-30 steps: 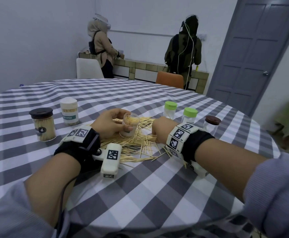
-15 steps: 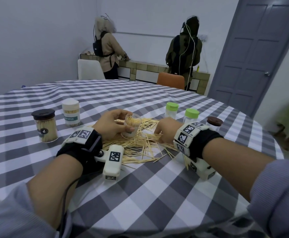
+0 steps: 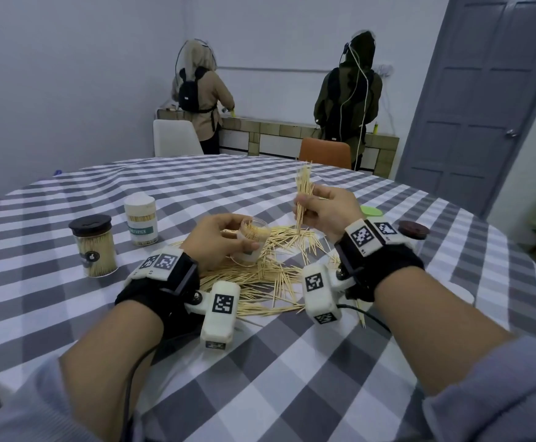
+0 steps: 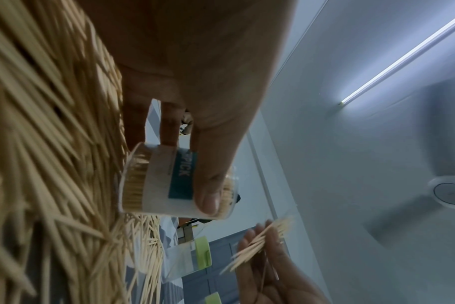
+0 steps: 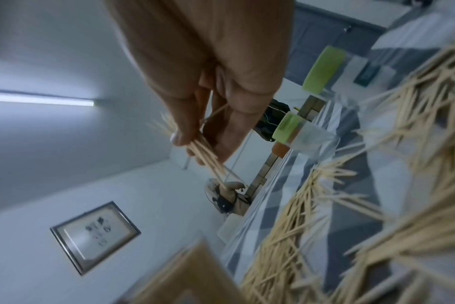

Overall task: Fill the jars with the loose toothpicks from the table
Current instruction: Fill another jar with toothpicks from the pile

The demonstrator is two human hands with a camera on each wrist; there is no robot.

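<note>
A grey-and-white checked tablecloth (image 3: 260,378) covers the table, strewn with pale tan toothpicks (image 3: 260,272). One jar (image 3: 94,247) has a black lid, another jar (image 3: 141,218) is white with a teal label band, and a lime-green lid (image 3: 371,211) shows behind the right hand. The door (image 3: 483,100) is slate grey and one chair (image 3: 325,153) orange.

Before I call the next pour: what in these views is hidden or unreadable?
- Open jar, head view: the left hand covers its near side; fill level unclear.
- Jar label, left wrist view: thumb covers the first letters; only "PICK" reads.
- Green-lidded jars, head view: right hand hides all but one lid.
- Bundle of toothpicks, right wrist view: blurred; count unreadable.
</note>
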